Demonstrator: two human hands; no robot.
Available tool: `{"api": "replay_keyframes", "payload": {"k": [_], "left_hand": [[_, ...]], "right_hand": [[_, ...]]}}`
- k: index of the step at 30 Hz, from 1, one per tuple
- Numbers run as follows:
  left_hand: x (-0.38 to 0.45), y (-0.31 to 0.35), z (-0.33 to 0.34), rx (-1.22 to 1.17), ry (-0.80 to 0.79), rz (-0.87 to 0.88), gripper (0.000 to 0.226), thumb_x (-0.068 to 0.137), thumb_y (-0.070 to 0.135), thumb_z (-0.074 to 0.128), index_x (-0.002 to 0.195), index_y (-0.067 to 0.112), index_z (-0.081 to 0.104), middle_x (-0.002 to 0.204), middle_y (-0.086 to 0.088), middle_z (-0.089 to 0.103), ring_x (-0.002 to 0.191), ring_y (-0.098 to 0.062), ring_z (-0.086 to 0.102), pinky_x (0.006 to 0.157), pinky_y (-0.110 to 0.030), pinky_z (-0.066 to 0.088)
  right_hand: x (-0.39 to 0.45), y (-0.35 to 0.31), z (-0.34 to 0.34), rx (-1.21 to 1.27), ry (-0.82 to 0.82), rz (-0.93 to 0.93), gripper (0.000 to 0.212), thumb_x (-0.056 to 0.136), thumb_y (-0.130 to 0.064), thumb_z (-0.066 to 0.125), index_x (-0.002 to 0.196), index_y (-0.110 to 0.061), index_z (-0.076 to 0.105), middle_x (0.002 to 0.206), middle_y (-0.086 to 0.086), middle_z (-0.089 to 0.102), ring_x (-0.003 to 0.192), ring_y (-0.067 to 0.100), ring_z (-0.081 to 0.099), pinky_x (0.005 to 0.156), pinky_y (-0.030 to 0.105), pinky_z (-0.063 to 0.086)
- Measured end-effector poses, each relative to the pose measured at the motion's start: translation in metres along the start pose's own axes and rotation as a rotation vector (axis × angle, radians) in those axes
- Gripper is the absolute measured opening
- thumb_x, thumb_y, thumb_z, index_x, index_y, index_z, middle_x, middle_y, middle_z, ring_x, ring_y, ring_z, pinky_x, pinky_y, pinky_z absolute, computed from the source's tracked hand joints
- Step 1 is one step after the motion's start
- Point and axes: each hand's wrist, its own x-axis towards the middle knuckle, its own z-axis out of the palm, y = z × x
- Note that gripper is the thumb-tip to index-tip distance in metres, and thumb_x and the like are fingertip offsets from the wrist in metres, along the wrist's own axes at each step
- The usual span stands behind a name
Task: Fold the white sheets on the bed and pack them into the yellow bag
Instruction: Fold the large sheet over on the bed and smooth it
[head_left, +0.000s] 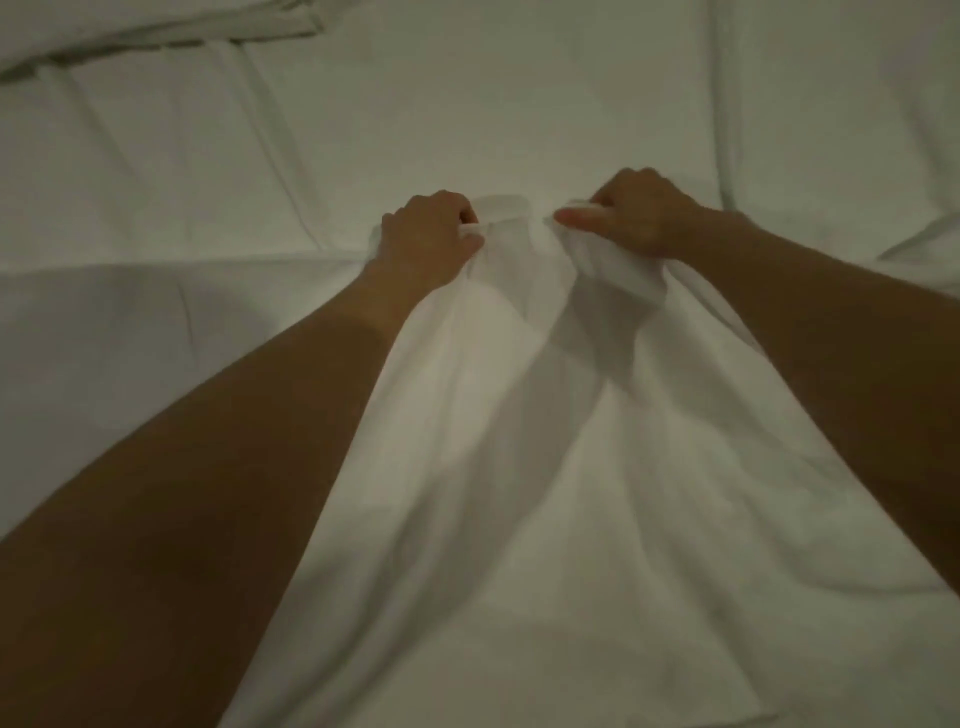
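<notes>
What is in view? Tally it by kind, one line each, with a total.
Hands gripping fabric: 2, left hand and right hand
White sheet held up: 1
White bedding lying flat beneath: 1
Bunched white fabric, far left corner: 1
Yellow bags: 0
Total: 5

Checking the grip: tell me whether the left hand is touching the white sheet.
Touching. Head view shows the left hand pinching a bunched edge of the white sheet.
</notes>
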Motion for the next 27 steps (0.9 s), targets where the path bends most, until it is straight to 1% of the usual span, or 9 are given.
{"api": "replay_keyframes", "payload": {"k": [2,9,12,15,17,19,21,24,27], "left_hand": [[0.000,0.001,0.000,0.008,-0.022,0.043,0.026,0.093,0.034,0.056,0.113,0.019,0.063,0.118,-0.005,0.063,0.110,-0.027,0.057,0.097,-0.038,0.040],[-0.001,-0.029,-0.019,-0.188,0.020,-0.010,0.014,0.084,0.038,0.065,0.095,0.030,0.067,0.104,0.005,0.067,0.102,-0.018,0.061,0.095,-0.037,0.046],[-0.010,-0.067,-0.031,-0.080,-0.084,-0.053,0.036,0.080,0.045,0.071,0.109,0.025,0.066,0.109,0.001,0.065,0.110,-0.022,0.057,0.105,-0.046,0.038],[-0.012,-0.095,-0.044,-0.043,-0.149,-0.106,0.037,0.081,0.045,0.071,0.108,0.019,0.068,0.095,0.002,0.061,0.108,-0.027,0.058,0.106,-0.050,0.036],[-0.011,-0.096,-0.048,-0.066,-0.149,-0.063,0.026,0.082,0.043,0.071,0.097,0.022,0.068,0.088,0.002,0.060,0.102,-0.026,0.060,0.102,-0.045,0.040],[-0.009,-0.094,-0.051,-0.113,-0.105,-0.007,0.015,0.084,0.038,0.070,0.089,0.025,0.066,0.086,0.002,0.062,0.097,-0.022,0.061,0.093,-0.032,0.043],[-0.016,-0.103,-0.056,-0.144,-0.096,-0.008,0.018,0.084,0.040,0.070,0.093,0.025,0.067,0.092,0.002,0.063,0.095,-0.018,0.060,0.089,-0.027,0.043],[-0.033,-0.144,-0.064,-0.011,-0.157,-0.083,0.048,0.080,0.050,0.069,0.117,0.022,0.064,0.120,-0.006,0.062,0.115,-0.028,0.053,0.104,-0.040,0.037],[-0.051,-0.191,-0.075,0.162,-0.104,-0.184,0.040,0.090,0.042,0.061,0.124,0.020,0.061,0.130,-0.012,0.056,0.123,-0.034,0.048,0.104,-0.040,0.027]], "right_hand": [[-0.013,0.020,0.000,-0.039,-0.113,0.036,0.062,0.082,-0.057,0.064,0.111,-0.001,0.066,0.105,0.015,0.063,0.104,0.032,0.058,0.078,0.030,0.037],[-0.027,0.057,-0.015,-0.163,-0.088,0.143,0.051,0.083,-0.037,0.072,0.120,-0.003,0.065,0.111,0.024,0.065,0.104,0.039,0.059,0.077,0.032,0.038],[-0.022,0.045,-0.013,-0.202,-0.090,0.196,0.048,0.082,-0.032,0.073,0.119,-0.003,0.063,0.114,0.022,0.063,0.104,0.038,0.059,0.084,0.039,0.045],[-0.012,0.009,-0.004,-0.134,-0.008,0.136,0.049,0.086,-0.040,0.066,0.120,-0.006,0.058,0.121,0.018,0.060,0.111,0.035,0.055,0.089,0.038,0.043],[-0.001,-0.026,0.012,-0.008,0.034,0.091,0.052,0.087,-0.052,0.058,0.118,-0.010,0.057,0.120,0.014,0.060,0.112,0.034,0.055,0.090,0.038,0.042],[0.010,-0.055,0.027,0.017,0.056,0.031,0.041,0.089,-0.047,0.058,0.111,-0.012,0.060,0.113,0.011,0.062,0.108,0.032,0.057,0.090,0.039,0.042],[0.016,-0.070,0.032,-0.067,0.093,-0.012,0.031,0.091,-0.039,0.058,0.107,-0.013,0.065,0.111,0.012,0.064,0.108,0.032,0.058,0.091,0.040,0.042],[0.021,-0.069,0.031,-0.150,0.140,0.067,0.030,0.092,-0.037,0.060,0.111,-0.014,0.067,0.117,0.015,0.063,0.114,0.034,0.056,0.097,0.042,0.038],[0.024,-0.081,0.040,-0.159,0.157,0.099,0.030,0.091,-0.036,0.058,0.107,-0.014,0.067,0.113,0.015,0.064,0.110,0.034,0.057,0.098,0.042,0.039]]}}
